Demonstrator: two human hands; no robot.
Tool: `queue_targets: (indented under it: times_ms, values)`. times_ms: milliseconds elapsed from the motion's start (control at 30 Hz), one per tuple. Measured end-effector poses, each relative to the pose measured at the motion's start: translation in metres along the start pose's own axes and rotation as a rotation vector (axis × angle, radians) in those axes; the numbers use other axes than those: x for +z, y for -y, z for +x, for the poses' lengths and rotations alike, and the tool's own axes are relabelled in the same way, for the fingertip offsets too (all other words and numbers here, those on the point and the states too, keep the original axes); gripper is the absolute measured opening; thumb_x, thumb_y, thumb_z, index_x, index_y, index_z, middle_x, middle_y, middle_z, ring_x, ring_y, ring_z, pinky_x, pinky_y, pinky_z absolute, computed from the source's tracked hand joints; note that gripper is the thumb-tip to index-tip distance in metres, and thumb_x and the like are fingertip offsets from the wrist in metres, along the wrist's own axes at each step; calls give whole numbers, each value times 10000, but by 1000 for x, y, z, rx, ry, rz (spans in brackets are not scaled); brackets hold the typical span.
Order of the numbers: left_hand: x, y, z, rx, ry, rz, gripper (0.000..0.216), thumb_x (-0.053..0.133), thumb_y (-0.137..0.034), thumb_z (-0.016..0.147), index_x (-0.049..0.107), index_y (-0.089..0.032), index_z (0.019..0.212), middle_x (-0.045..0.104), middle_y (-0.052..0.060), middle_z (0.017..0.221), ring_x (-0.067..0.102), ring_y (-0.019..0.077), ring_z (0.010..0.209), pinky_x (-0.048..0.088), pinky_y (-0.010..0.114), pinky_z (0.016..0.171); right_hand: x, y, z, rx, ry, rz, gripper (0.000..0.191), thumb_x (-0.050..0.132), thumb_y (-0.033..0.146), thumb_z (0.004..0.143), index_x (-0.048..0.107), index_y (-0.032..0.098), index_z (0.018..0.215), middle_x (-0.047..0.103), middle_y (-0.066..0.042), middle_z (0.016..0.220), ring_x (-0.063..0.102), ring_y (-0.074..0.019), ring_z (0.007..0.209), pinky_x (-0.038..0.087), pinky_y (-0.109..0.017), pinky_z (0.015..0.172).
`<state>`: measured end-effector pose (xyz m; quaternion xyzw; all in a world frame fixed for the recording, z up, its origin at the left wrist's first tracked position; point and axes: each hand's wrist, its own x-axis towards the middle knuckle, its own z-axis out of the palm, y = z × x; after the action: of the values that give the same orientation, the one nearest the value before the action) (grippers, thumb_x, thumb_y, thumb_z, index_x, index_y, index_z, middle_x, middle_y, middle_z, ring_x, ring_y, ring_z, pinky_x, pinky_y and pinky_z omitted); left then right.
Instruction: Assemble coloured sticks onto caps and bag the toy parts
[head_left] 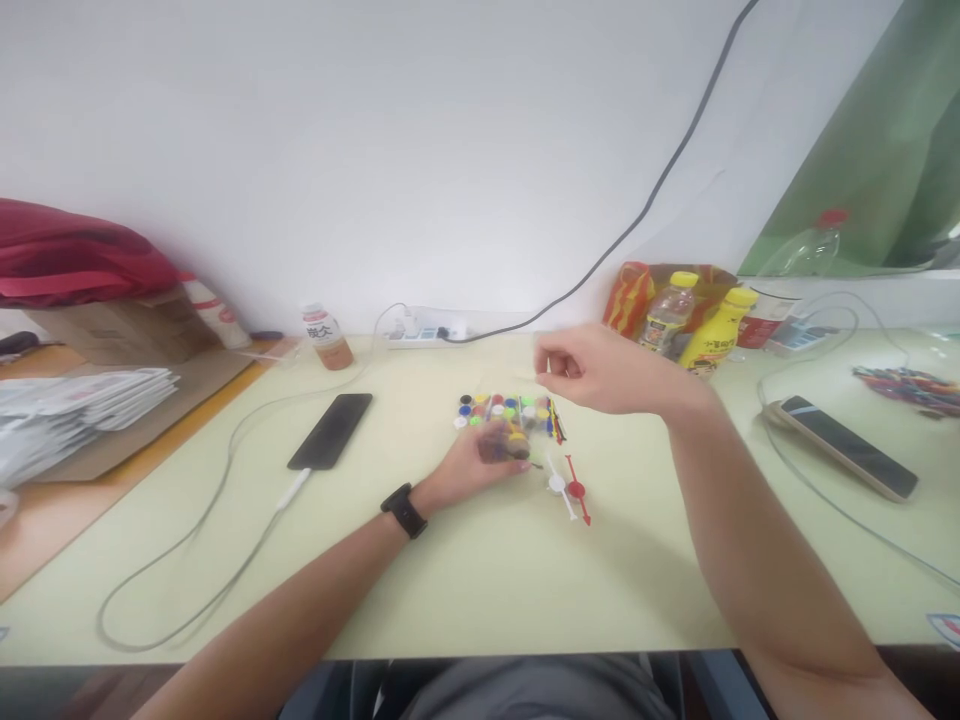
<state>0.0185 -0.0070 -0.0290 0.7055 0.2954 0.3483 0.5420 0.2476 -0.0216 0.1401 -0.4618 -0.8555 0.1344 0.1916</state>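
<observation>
My left hand (484,462), with a black watch on its wrist, is curled at the near edge of a cluster of coloured round pieces (498,402). Its thumb and fingers close around a blurred yellow round piece (517,445). Above and to the right, my right hand (574,368) hangs raised over the table with fingers bent into a pinch; whatever is in them does not show clearly. Thin coloured sticks (556,420) stand at the cluster's right side. A white arrow-shaped piece (557,484) and a red one (576,490) lie side by side nearer me.
Left of the hands lies a black phone (331,430) on a white cable. A drink bottle (327,338) and a power strip (427,328) are by the wall. At right are yellow-capped bottles (667,312), another phone (847,445) and a coloured bundle (906,388).
</observation>
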Motion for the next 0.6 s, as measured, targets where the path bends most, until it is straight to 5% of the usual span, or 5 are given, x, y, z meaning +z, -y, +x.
queue_targets:
  times_ms: [167, 267, 467, 600]
  values:
    - [-1, -6, 1, 35, -89, -12, 441, 840, -384, 808, 678, -168, 1157, 727, 104, 1153, 684, 256, 1098, 541, 405, 985, -7, -20, -5, 70, 187, -78, 189, 622, 249, 838, 578, 213, 658, 609, -4, 674, 530, -142, 586, 334, -275, 514]
    - [-1, -5, 2, 34, -55, -35, 411, 820, -386, 831, 654, -152, 1125, 736, 86, 1049, 689, 233, 1040, 545, 425, 986, 1, -39, 3, 139, 365, -127, 49, 686, 267, 789, 699, 225, 769, 699, -35, 800, 616, -166, 637, 369, -259, 485]
    - [-3, -6, 4, 6, -82, -8, 391, 815, -421, 828, 681, -160, 1086, 741, 83, 1060, 709, 237, 1001, 565, 397, 936, 48, -67, 35, 304, 880, -5, 467, 887, 382, 587, 756, 202, 997, 746, -52, 981, 710, -195, 739, 521, -263, 609]
    - [-3, -8, 6, 10, -50, 114, 333, 765, -447, 868, 734, -149, 1014, 741, 71, 1003, 686, 218, 930, 552, 333, 849, 70, -77, 45, 342, 1029, 118, 583, 935, 406, 493, 759, 155, 989, 749, -73, 983, 726, -223, 816, 576, -289, 703]
